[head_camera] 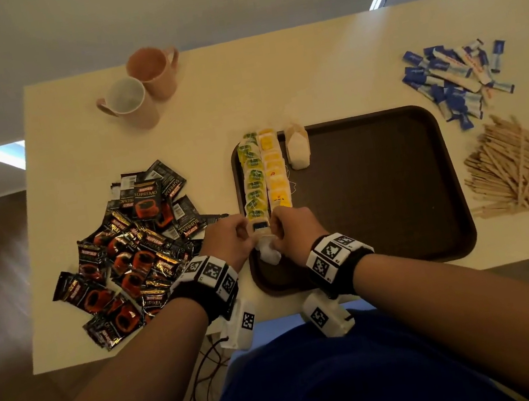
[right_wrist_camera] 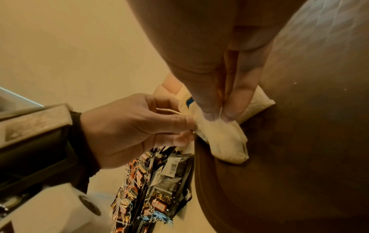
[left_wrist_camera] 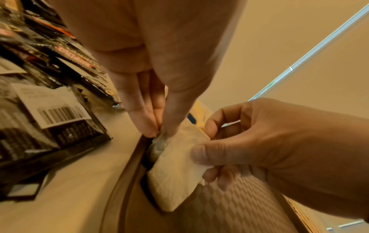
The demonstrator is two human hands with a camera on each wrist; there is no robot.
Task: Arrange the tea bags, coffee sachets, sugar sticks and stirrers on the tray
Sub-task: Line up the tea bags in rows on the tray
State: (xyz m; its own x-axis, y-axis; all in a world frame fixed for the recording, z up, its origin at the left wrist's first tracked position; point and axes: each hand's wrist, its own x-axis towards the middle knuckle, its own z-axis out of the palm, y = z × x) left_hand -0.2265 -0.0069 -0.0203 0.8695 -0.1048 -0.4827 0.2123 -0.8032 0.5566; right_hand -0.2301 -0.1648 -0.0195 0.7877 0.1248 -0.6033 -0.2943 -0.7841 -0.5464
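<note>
Both hands meet at the near left corner of the tray (head_camera: pixel 425 174), sharing one tea bag (head_camera: pixel 269 251). The left hand (head_camera: pixel 228 240) pinches the bag's left edge between thumb and fingertips (left_wrist_camera: pixel 147 124), just over the tray's left rim. The right hand (head_camera: pixel 290 231) pinches its right edge, thumb on top and fingers (right_wrist_camera: pixel 233 110) curled beneath. The bag hangs between them, its lower end touching the tray floor at the near end of the rows.

The bag is a soft, off-white paper pouch, creased and slightly puffed, with a small blue tag (head_camera: pixel 259 226) at its far end.

Beyond it, along the tray's left side, run two overlapping rows of tea bags: green tags (head_camera: pixel 253 181) on the left, yellow tags (head_camera: pixel 274 171) on the right. A few plain bags (head_camera: pixel 297 148) stand just right of them at the far rim.

Coffee sachets (head_camera: pixel 132 249), black and red, lie heaped on the table (head_camera: pixel 271 78) left of the tray. Sugar sticks (head_camera: pixel 455 80), blue and white, lie far right, with stirrers (head_camera: pixel 514 167) piled nearer. Two mugs (head_camera: pixel 138 88) stand at the far left.
</note>
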